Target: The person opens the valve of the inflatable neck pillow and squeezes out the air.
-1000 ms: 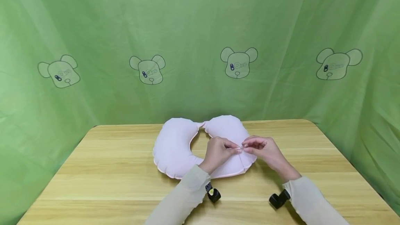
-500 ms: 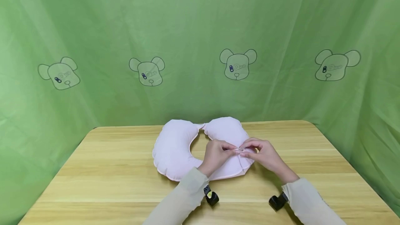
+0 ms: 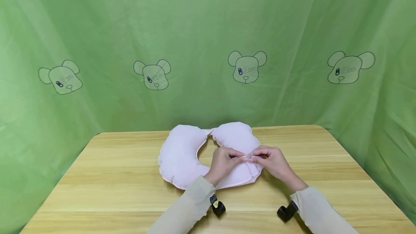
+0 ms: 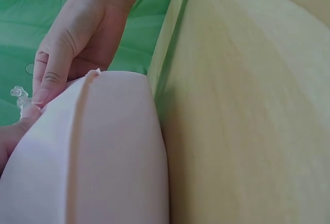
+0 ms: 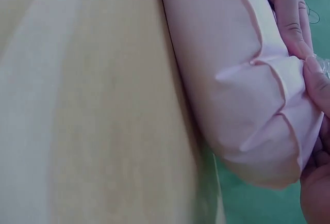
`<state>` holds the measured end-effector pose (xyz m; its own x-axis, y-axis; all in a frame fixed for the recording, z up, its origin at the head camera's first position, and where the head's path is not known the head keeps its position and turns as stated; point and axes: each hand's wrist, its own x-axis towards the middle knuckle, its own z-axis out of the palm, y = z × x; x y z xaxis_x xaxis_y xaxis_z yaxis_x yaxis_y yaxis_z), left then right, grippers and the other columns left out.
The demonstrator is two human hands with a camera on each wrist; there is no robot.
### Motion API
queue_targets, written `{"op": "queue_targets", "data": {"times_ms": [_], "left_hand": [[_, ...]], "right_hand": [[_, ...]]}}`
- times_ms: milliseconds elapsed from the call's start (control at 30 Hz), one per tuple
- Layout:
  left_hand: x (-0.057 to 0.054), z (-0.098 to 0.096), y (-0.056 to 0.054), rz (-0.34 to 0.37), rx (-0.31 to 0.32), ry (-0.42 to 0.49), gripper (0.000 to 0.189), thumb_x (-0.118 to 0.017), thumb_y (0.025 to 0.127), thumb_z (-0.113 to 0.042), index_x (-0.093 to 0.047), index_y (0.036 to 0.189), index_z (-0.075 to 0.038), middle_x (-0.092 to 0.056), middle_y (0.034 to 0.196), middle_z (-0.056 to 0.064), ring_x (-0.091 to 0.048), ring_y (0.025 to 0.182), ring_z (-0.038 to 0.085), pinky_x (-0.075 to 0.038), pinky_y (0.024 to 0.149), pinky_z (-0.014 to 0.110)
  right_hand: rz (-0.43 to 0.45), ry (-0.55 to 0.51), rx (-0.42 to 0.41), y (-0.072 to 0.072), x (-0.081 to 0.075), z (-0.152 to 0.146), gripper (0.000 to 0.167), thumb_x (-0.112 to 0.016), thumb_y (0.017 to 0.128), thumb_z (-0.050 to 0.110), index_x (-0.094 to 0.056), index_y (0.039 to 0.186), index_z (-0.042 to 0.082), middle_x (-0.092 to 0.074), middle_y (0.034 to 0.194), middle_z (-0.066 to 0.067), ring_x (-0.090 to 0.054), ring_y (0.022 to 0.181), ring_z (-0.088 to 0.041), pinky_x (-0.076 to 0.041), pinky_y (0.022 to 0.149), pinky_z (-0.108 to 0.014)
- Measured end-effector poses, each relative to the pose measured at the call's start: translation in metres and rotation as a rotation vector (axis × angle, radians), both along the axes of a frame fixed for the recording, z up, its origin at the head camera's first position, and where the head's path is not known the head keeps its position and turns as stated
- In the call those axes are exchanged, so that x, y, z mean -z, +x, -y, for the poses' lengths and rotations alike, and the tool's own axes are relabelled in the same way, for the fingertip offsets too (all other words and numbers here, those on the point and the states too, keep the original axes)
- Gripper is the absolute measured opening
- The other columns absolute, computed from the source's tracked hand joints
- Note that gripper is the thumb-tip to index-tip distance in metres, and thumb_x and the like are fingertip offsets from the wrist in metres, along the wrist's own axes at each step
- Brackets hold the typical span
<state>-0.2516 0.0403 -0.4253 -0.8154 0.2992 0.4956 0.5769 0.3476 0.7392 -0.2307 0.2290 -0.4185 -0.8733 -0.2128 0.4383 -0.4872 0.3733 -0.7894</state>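
A pale pink U-shaped inflatable neck pillow (image 3: 182,154) lies on the table, its fabric puffed out. On its right arm, my left hand (image 3: 224,163) and right hand (image 3: 274,160) meet fingertip to fingertip at a small clear plastic air valve (image 4: 19,95). Thumb and index finger of each hand pinch at the valve's base, where the fabric bunches. In the left wrist view the clear valve pokes out past the fingertips. The right wrist view shows creases in the pillow (image 5: 242,79) around the pinch. Fingers partly hide the valve in the head view.
The wood-grain table (image 3: 107,176) reaches back to a green curtain (image 3: 201,21) printed with bear heads. Black wrist cameras hang beneath both sleeves, the left camera (image 3: 218,208) and the right camera (image 3: 286,212).
Both hands have shifted slightly left, staying at the valve. The right fingers have drawn closer to the left ones, and the pillow's right arm shows more folds.
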Motion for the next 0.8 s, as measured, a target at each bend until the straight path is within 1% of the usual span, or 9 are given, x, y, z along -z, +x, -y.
{"op": "queue_targets", "data": {"times_ms": [100,133,233,300,367,433,600,667,800], "left_hand": [[0.003,0.0,-0.001,0.031,0.01,0.05,0.005,-0.078,0.076,-0.01,-0.077,0.08,-0.007,-0.073,0.078,0.003,-0.065,0.074,0.002,-0.049,0.067,0.013],[0.004,0.0,-0.001,0.039,0.009,0.06,0.006,-0.078,0.076,-0.01,-0.077,0.08,-0.007,-0.073,0.078,0.003,-0.065,0.074,0.001,-0.049,0.067,0.013],[0.006,0.0,-0.001,0.064,0.018,0.088,0.007,-0.078,0.076,-0.012,-0.077,0.08,-0.007,-0.073,0.078,0.003,-0.065,0.075,0.0,-0.05,0.066,0.013],[0.006,0.0,-0.001,0.077,0.024,0.097,0.008,-0.078,0.076,-0.014,-0.077,0.081,-0.007,-0.073,0.078,0.003,-0.065,0.075,0.0,-0.05,0.066,0.014],[0.008,0.0,-0.001,0.092,0.028,0.108,0.008,-0.078,0.076,-0.014,-0.077,0.081,-0.007,-0.073,0.078,0.004,-0.065,0.074,0.001,-0.05,0.065,0.014],[0.008,0.0,-0.001,0.105,0.032,0.119,0.008,-0.078,0.077,-0.013,-0.077,0.081,-0.006,-0.073,0.078,0.004,-0.066,0.074,0.003,-0.05,0.065,0.014],[0.01,0.001,-0.002,0.112,0.034,0.129,0.008,-0.078,0.077,-0.013,-0.077,0.08,-0.006,-0.073,0.077,0.004,-0.066,0.074,0.003,-0.05,0.065,0.015],[0.011,0.001,-0.002,0.113,0.03,0.125,0.007,-0.078,0.077,-0.013,-0.077,0.08,-0.006,-0.073,0.077,0.003,-0.065,0.074,0.002,-0.05,0.065,0.015],[0.012,0.001,-0.003,0.119,0.019,0.115,0.008,-0.078,0.077,-0.013,-0.077,0.081,-0.007,-0.073,0.078,0.002,-0.064,0.074,-0.001,-0.05,0.065,0.014]], "right_hand": [[0.019,-0.051,0.003,-0.008,0.012,-0.003,0.009,-0.073,0.076,-0.006,-0.07,0.085,-0.008,-0.069,0.083,0.001,-0.06,0.077,-0.001,-0.051,0.068,-0.016],[0.03,-0.067,0.0,-0.009,0.014,-0.003,0.009,-0.073,0.076,-0.005,-0.07,0.084,-0.008,-0.069,0.083,0.003,-0.061,0.077,-0.001,-0.051,0.068,-0.016],[0.07,-0.107,0.004,-0.01,0.017,-0.003,0.011,-0.074,0.076,-0.001,-0.07,0.084,-0.007,-0.069,0.082,0.006,-0.061,0.077,-0.003,-0.051,0.068,-0.016],[0.095,-0.127,0.012,-0.009,0.017,-0.002,0.012,-0.075,0.076,0.001,-0.071,0.084,-0.007,-0.069,0.081,0.006,-0.061,0.077,-0.003,-0.051,0.068,-0.016],[0.117,-0.145,0.017,-0.009,0.018,-0.001,0.011,-0.075,0.076,0.0,-0.071,0.084,-0.006,-0.07,0.08,0.002,-0.061,0.076,-0.003,-0.05,0.067,-0.016],[0.131,-0.157,0.02,-0.009,0.019,0.0,0.011,-0.074,0.077,0.0,-0.071,0.083,-0.008,-0.07,0.079,0.002,-0.061,0.075,-0.002,-0.05,0.065,-0.016],[0.144,-0.158,0.027,-0.01,0.023,0.0,0.015,-0.073,0.078,0.001,-0.069,0.084,-0.012,-0.068,0.079,0.012,-0.059,0.073,-0.001,-0.048,0.063,-0.016],[0.153,-0.156,0.036,-0.01,0.023,0.001,0.016,-0.074,0.078,0.002,-0.069,0.084,-0.012,-0.068,0.079,0.011,-0.058,0.073,-0.001,-0.048,0.062,-0.016],[0.173,-0.149,0.042,-0.009,0.023,0.001,0.021,-0.076,0.078,0.008,-0.068,0.083,-0.011,-0.069,0.08,0.003,-0.057,0.072,-0.002,-0.047,0.061,-0.016]]}}
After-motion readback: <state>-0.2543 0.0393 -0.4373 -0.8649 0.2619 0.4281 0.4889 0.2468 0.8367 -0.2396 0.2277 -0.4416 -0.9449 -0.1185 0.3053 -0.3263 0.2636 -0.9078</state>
